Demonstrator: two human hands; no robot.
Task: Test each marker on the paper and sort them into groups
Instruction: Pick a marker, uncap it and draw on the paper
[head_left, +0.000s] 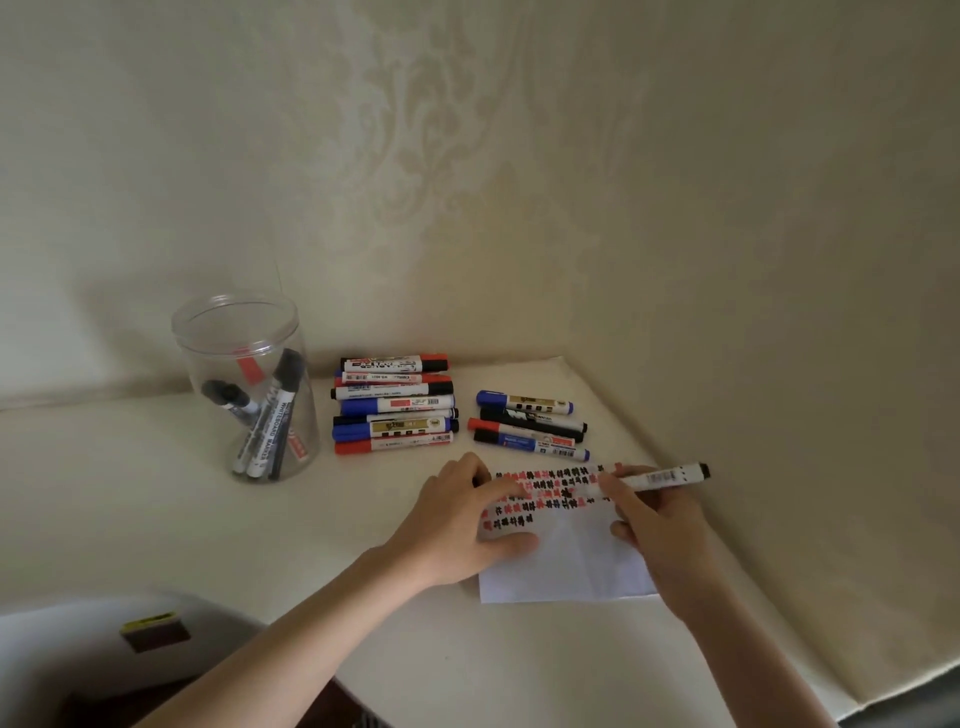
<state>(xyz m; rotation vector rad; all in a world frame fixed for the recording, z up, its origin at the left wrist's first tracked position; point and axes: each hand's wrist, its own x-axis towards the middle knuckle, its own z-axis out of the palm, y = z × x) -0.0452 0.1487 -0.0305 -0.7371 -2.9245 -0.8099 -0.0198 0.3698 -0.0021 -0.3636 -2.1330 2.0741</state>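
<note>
A white paper (571, 564) lies on the table, its upper half covered with rows of red and black test marks. My left hand (460, 525) presses flat on the paper's left side. My right hand (657, 525) grips a white marker (660, 477) with a black end, its tip down on the marked rows. Behind the paper lie two groups of capped markers: a larger stack (395, 405) in the middle and a smaller group (530, 423) to its right, in red, blue and black.
A clear plastic jar (249, 384) at the left holds several more markers leaning inside. The cream table (208, 509) meets the wall behind and at the right. A white object with a small brown block (156, 631) sits below the table's front left edge.
</note>
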